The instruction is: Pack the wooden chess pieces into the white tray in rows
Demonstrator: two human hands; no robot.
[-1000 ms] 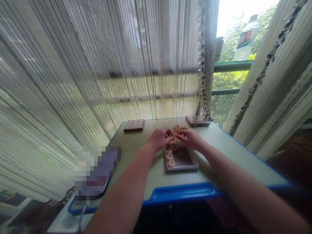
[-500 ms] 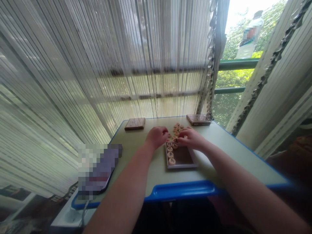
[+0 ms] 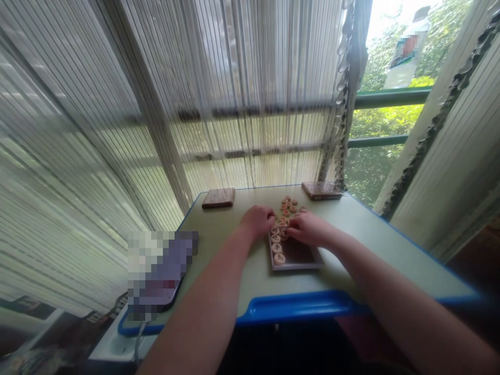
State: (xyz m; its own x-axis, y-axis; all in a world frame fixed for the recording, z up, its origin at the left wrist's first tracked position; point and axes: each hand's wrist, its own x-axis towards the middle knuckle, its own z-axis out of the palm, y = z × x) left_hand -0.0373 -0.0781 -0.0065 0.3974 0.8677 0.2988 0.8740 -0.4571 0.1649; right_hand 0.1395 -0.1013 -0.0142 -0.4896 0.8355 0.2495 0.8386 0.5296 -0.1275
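Several round wooden Chinese chess pieces [image 3: 276, 247] with dark characters stand in a column along the left side of a shallow box [image 3: 299, 266] with a dark inside. My right hand [image 3: 310, 227] reaches over the box's far right part, its fingertips closed on a chess piece [image 3: 284, 233] at the top of the second column. My left hand [image 3: 258, 220] is curled beside the box's far left corner. A small pale edge of a piece shows at its fingertips, mostly hidden. Beyond the box, more loose pieces [image 3: 287, 205] lie in a cluster, some with red characters.
Brown wooden lid-like slabs lie at the far left [image 3: 219, 198] and far right [image 3: 322, 190] of the blue-edged table [image 3: 219, 245]. A blurred-out phone-like device [image 3: 167, 281] with a cable rests at the left edge. Sheer curtains [image 3: 250, 78] hang behind.
My right hand has brought its piece down and nearer, into the box beside the left column. My left hand stays curled close to the box's far corner. The view has shifted slightly.
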